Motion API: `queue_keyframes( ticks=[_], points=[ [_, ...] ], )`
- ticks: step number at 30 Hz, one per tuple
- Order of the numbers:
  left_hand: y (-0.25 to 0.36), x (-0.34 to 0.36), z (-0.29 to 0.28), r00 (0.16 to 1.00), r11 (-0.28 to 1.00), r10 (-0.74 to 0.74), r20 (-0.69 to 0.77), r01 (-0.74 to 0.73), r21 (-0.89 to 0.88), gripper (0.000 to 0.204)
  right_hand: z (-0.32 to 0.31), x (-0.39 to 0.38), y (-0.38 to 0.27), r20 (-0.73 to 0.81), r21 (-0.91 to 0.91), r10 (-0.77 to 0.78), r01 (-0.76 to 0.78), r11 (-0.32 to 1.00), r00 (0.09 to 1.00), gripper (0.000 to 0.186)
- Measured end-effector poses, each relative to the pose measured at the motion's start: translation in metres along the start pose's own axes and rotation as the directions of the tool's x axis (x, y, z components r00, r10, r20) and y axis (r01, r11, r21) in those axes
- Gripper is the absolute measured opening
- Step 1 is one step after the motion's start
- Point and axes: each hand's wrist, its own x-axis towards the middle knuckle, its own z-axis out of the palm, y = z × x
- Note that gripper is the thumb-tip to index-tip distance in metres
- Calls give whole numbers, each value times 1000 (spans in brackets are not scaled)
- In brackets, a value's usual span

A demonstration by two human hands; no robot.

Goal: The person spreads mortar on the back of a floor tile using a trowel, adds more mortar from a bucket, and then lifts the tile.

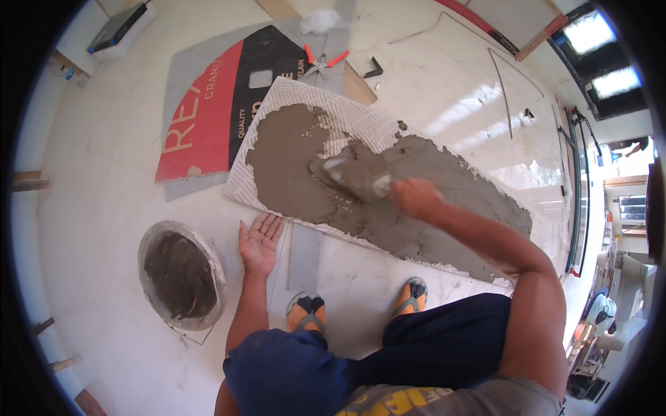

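Your R hand [416,197] is closed round the handle end of the trowel [357,170]; it's a bit blurred, so can't tell exact finger placement. Blade's down in the grey mortar [444,173], abt mid-tile, & smeared w/ it. Your L hand [261,243] is palm up, fingers spread, holding nothing, fingertips right at the near edge of the tile [288,93]; can't tell if they bear any weight.

Tile's in front of you, ridged white back up, running from upper L to lower R, low over the floor [104,173]. Mortar covers most of it; bare ridges show along the far edge & at the L end.

Handling: tile's prob. heavy w/ that load, stiff but brittle, so corners may chip. Best hold = bare edges, one hand well apart from the other, palms under; coated face would be slick & no good for grip. Mortar looks soft, thick, sticky, so expect drag on the blade. Trowel should be light itself, heavier when loaded; keep hold on the handle, off the wet blade.

Bucket [217,270] w/ more mortar is to your L, nr the L hand but apart. Pliers [320,64] w/ red handles lie past the tile's far corner, nr the red-&-black cardboard [208,111].
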Motion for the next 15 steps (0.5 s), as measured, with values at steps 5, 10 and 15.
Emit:
queue_keyframes(
  ticks=[5, 10, 15],
  points=[
    [0, 0, -1, 1000, 1000, -4, 13, 4, -4, 87, 3, 44, -23, -20, -178, -172, 166, 970, 985, 18],
    [1, 0, 1, 1000, 1000, -7, -20, 7, -6, 89, -32, 121, 7, -192, -188, -56, 19, 982, 980, 18],
    [-4, 4, 7, 1000, 1000, -24, 11, 24, 6, 91, -44, 154, 34, -135, 75, 38, -28, 997, 990, 24]
  ],
)
